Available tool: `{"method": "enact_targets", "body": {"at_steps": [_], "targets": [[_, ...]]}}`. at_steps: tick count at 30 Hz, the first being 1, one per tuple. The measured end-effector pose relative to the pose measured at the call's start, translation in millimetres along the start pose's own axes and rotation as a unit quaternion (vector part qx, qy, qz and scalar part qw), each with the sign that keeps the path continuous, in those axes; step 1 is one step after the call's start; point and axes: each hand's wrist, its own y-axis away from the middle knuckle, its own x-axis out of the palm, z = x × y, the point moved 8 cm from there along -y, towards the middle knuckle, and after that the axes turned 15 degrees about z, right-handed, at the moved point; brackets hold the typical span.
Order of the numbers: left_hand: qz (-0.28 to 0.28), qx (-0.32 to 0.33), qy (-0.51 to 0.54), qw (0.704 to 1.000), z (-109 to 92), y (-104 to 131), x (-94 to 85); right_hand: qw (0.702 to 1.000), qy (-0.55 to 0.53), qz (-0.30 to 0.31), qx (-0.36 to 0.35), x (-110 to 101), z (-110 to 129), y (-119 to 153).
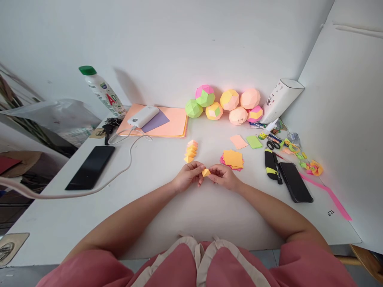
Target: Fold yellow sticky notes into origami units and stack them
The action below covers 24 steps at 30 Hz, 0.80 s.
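Note:
Between my hands is a small folded orange paper piece [206, 172]. My left hand [189, 175] pinches its left side, and my right hand [225, 176] pinches its right side. Just beyond my left hand, a short row of folded paper pieces [191, 151] runs away from me, orange near me and pinker at the far end. A stack of square paper sheets [233, 158], orange on top with pink edges below, lies past my right hand. Behind the stack are a peach sheet [238, 142] and a green sheet [254, 142].
Faceted paper balls [229, 99] are piled against the wall. A bottle [104, 93], a power bank [143, 116] on orange paper and a phone [90, 168] with a cable are left. Scissors [273, 144], a cutter [271, 164], glue [268, 129] and another phone [295, 182] lie right.

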Motion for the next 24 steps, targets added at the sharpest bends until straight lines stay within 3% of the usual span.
{"method": "enact_targets", "body": {"at_steps": [5,10,17,24], "targets": [[0.011,0.038,0.018,0.999,-4,1,0.0,0.988,0.117,-0.076,-0.071,-4,16,4],[0.012,0.064,0.021,0.998,-6,3,-1.7,0.931,0.284,-0.151,-0.171,-3,35,15],[0.016,0.071,0.016,0.997,-10,3,3.1,0.905,0.352,-0.146,-0.190,2,35,17],[-0.011,0.051,0.007,0.999,-9,4,3.4,0.916,0.332,-0.108,-0.199,5,31,15]]}}
